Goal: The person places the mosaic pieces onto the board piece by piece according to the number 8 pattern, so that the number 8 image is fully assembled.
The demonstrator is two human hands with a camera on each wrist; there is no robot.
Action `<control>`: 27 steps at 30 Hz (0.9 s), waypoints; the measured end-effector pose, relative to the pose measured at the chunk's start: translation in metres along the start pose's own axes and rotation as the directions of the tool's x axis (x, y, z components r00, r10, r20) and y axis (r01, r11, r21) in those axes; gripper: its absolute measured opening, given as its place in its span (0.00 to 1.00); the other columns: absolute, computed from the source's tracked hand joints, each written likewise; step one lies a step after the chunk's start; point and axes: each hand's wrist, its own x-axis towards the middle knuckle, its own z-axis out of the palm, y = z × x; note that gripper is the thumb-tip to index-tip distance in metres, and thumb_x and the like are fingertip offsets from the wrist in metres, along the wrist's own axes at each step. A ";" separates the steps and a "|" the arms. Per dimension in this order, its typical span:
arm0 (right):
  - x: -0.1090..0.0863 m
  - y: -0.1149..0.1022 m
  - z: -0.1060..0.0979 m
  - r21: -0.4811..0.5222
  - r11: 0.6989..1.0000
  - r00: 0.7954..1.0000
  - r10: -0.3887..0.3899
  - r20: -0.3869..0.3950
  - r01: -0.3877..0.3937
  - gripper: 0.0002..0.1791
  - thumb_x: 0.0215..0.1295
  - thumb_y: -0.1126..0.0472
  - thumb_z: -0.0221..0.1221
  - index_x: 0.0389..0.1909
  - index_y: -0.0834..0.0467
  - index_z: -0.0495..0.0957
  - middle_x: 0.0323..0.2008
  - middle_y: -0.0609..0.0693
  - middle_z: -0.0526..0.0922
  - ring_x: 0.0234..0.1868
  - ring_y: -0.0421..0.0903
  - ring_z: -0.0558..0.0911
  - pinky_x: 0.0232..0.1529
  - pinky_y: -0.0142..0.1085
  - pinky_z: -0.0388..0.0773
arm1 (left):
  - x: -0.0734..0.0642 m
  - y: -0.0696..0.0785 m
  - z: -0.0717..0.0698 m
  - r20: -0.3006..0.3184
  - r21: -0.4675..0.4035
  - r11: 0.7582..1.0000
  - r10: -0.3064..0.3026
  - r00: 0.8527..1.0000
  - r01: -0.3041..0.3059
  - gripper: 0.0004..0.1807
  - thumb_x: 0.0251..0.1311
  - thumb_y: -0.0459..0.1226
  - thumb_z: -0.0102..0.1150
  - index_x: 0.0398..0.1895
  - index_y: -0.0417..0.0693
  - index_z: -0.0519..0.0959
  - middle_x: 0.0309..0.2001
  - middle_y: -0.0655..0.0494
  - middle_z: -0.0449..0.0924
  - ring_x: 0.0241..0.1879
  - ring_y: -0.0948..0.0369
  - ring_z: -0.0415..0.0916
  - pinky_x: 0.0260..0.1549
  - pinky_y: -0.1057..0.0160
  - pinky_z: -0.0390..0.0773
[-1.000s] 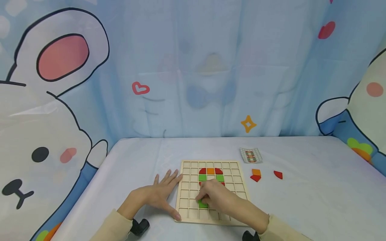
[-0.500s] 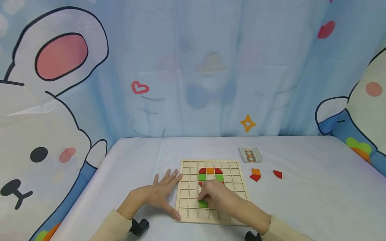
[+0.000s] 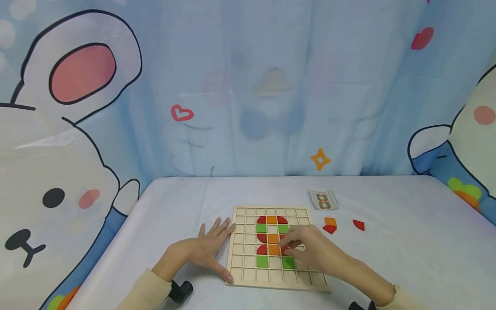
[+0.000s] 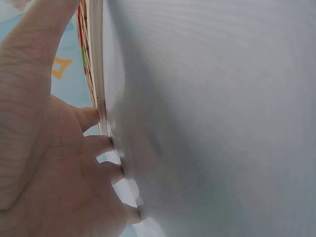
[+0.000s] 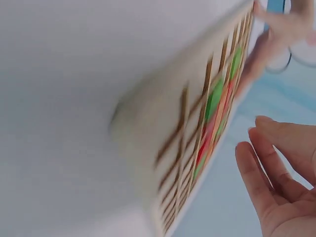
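Note:
A square wooden grid board [image 3: 242,275] lies on the table with coloured tiles set in its cells. Among them are a red quarter-round tile [image 3: 261,249], an orange square tile [image 3: 274,250] and a green square tile [image 3: 262,261]. My left hand [image 3: 207,249] spreads its fingers along the board's left edge, with the thumb at the near left corner. Over the board's right part hovers my right hand [image 3: 310,247], its fingers loosely bent. In the right wrist view, its thumb and fingers [image 5: 254,165] show no tile between them. It partly hides red tiles in the right column.
To the right of the board lie a loose orange tile [image 3: 330,221], a red tile touching it [image 3: 330,229], and another red tile [image 3: 358,225] further right. A small printed pattern card [image 3: 323,200] lies behind them. A patterned curtain [image 3: 240,129] hangs behind the table.
My right hand has moved right from the board's lower middle, uncovering red and orange tiles in the left and middle columns. My left hand has stayed at the board's edge.

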 end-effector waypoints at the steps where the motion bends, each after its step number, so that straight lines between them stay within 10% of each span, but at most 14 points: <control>1: -0.004 0.005 -0.007 -0.020 1.000 1.000 0.008 -0.017 -0.008 0.08 0.61 0.70 0.73 0.41 0.57 0.91 0.38 0.42 0.86 0.37 0.35 0.82 0.41 0.28 0.84 | 0.000 0.000 0.000 0.000 0.000 1.000 0.000 1.000 0.000 0.73 0.49 0.62 0.79 0.87 0.48 0.40 0.86 0.45 0.31 0.83 0.45 0.24 0.75 0.30 0.29; 12: -0.024 0.084 -0.066 -0.207 0.976 0.985 0.027 -0.168 -0.062 0.09 0.57 0.76 0.72 0.38 0.64 0.89 0.36 0.48 0.86 0.36 0.45 0.84 0.38 0.37 0.87 | 0.001 0.002 0.000 -0.004 0.016 1.000 -0.013 1.000 0.013 0.73 0.48 0.62 0.79 0.87 0.49 0.40 0.86 0.44 0.32 0.84 0.45 0.25 0.76 0.30 0.31; 19: -0.012 0.109 -0.065 -0.234 0.970 0.984 0.016 -0.177 -0.058 0.08 0.56 0.75 0.73 0.38 0.66 0.88 0.34 0.49 0.85 0.36 0.49 0.85 0.36 0.37 0.87 | 0.001 0.001 -0.001 0.003 0.000 1.000 -0.007 1.000 0.007 0.73 0.49 0.62 0.80 0.87 0.48 0.40 0.86 0.45 0.31 0.84 0.45 0.25 0.75 0.30 0.31; 27: -0.003 0.119 -0.068 -0.154 0.966 0.974 0.192 -0.122 -0.210 0.10 0.56 0.73 0.74 0.39 0.69 0.88 0.35 0.54 0.88 0.36 0.49 0.84 0.35 0.34 0.83 | 0.000 -0.001 0.000 -0.001 -0.008 1.000 0.008 1.000 -0.008 0.73 0.49 0.62 0.79 0.86 0.47 0.40 0.86 0.44 0.30 0.83 0.45 0.24 0.75 0.29 0.30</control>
